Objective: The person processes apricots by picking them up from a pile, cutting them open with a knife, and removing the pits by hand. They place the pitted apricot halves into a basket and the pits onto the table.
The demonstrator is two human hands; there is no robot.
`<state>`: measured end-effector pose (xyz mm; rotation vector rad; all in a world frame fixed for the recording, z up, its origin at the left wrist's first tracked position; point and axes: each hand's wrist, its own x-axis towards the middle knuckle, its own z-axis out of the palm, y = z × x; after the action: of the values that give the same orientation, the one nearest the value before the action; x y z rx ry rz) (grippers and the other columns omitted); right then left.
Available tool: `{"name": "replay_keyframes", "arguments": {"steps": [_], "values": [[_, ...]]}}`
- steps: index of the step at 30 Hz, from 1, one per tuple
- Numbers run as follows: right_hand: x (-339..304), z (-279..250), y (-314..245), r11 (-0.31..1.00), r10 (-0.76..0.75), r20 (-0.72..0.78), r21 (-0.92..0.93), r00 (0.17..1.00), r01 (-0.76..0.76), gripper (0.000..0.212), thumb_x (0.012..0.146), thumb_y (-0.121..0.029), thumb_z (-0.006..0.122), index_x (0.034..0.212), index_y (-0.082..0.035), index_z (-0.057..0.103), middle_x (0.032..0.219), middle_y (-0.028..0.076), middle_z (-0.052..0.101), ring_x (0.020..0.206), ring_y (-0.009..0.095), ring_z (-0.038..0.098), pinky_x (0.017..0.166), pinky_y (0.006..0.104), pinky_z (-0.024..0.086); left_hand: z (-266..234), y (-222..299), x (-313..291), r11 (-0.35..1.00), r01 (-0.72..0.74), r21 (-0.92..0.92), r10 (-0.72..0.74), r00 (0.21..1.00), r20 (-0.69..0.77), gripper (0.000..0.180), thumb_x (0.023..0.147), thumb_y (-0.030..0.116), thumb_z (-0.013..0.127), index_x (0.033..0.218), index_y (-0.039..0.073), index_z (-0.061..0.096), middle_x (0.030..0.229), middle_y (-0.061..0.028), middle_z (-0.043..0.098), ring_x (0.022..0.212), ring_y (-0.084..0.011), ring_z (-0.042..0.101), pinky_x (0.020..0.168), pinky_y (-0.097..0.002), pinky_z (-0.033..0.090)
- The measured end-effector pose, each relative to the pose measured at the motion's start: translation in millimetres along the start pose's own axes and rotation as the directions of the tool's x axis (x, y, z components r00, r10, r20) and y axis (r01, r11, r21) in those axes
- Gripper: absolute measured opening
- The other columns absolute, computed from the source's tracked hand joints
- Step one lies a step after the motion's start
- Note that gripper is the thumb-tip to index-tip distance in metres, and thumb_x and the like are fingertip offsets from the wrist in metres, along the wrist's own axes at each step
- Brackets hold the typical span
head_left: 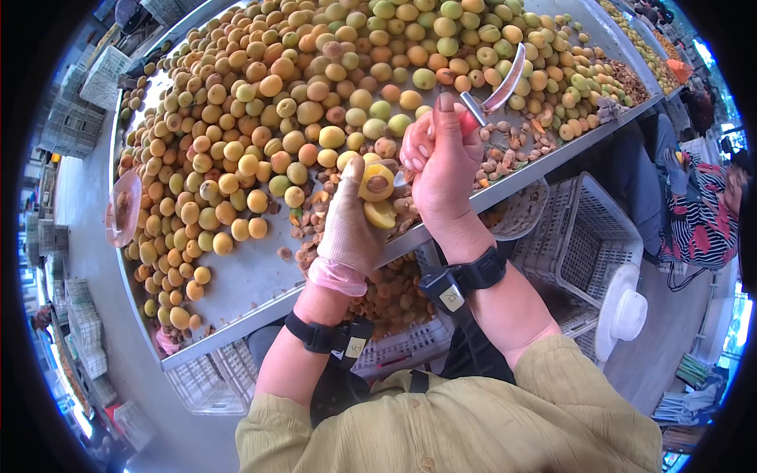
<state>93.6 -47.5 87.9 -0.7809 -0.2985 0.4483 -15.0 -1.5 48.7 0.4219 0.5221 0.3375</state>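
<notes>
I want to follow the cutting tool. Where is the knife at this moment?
In the head view, the knife is right of centre, held blade-up in the bare right hand, above the apricot pits near the table's front edge.

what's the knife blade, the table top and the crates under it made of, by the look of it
Knife blade: likely steel, curved, with a bright shine. Table top: seemingly sheet metal, dull grey with a folded rim. Crates: probably moulded plastic, whitish, with lattice walls.

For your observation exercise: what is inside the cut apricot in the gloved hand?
A brown pit sits in the upper half of the apricot; the lower half's inside faces away, unseen.
</notes>
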Motion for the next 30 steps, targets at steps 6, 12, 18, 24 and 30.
{"name": "replay_keyframes", "arguments": {"steps": [6, 12, 18, 24, 30], "values": [[-6.0, 2.4, 11.3, 0.977, -0.049, 0.011, -0.205, 0.999, 0.051, 0.042, 0.1, -0.037, 0.057, 0.069, -0.011, 0.043, 0.056, -0.003, 0.042, 0.046, 0.007, 0.038, 0.043, 0.0234, 0.03, -3.5, -6.2, -2.1, 0.999, -0.015, 0.039, 0.016, 1.0, -0.022, 0.044, 0.1, 0.042, 0.052, 0.124, 0.005, 0.052, 0.115, -0.0066, 0.062, 0.105, -0.017, 0.062, 0.089, -0.0286, 0.053], [-9.6, 4.0, 23.1, 0.895, -0.134, 0.095, -0.416, 0.986, 0.162, 0.04, 0.101, -0.033, 0.055, 0.07, -0.01, 0.047, 0.057, -0.003, 0.045, 0.045, 0.006, 0.038, 0.043, 0.0227, 0.029, -6.7, -12.5, 3.2, 0.997, -0.039, 0.066, 0.049, 0.987, -0.155, 0.035, 0.098, 0.041, 0.057, 0.112, 0.009, 0.059, 0.103, -0.0052, 0.065, 0.091, -0.0169, 0.064, 0.079, -0.0302, 0.053], [3.0, -5.4, 25.2, 0.97, 0.238, -0.156, -0.011, 0.958, -0.243, 0.045, 0.096, -0.045, 0.061, 0.068, -0.017, 0.039, 0.055, -0.006, 0.031, 0.044, 0.006, 0.03, 0.04, 0.0231, 0.022, -6.0, -21.4, 5.6, 0.992, -0.088, 0.093, 0.103, 0.979, -0.175, 0.03, 0.097, 0.04, 0.06, 0.094, 0.011, 0.059, 0.086, -0.0001, 0.061, 0.076, -0.0142, 0.062, 0.065, -0.0305, 0.052], [12.0, -16.1, 22.7, 0.91, 0.412, -0.257, 0.164, 0.874, -0.381, 0.044, 0.096, -0.046, 0.061, 0.069, -0.018, 0.039, 0.056, -0.006, 0.031, 0.045, 0.006, 0.03, 0.042, 0.0234, 0.025, -4.8, -12.9, 2.8, 0.862, -0.141, 0.486, 0.188, 0.981, -0.047, 0.037, 0.093, 0.031, 0.067, 0.117, 0.005, 0.056, 0.098, -0.0041, 0.063, 0.087, -0.0126, 0.062, 0.074, -0.0289, 0.053], [19.4, -24.8, 13.5, 0.863, 0.503, -0.209, 0.182, 0.839, -0.472, 0.042, 0.096, -0.046, 0.06, 0.07, -0.019, 0.041, 0.056, -0.006, 0.033, 0.045, 0.006, 0.03, 0.042, 0.0232, 0.026, 9.4, 4.7, -9.8, 0.314, -0.223, 0.923, 0.257, 0.956, 0.143, 0.039, 0.088, 0.018, 0.07, 0.122, 0.005, 0.054, 0.103, -0.0066, 0.062, 0.094, -0.0099, 0.055, 0.083, -0.0261, 0.048]]}}
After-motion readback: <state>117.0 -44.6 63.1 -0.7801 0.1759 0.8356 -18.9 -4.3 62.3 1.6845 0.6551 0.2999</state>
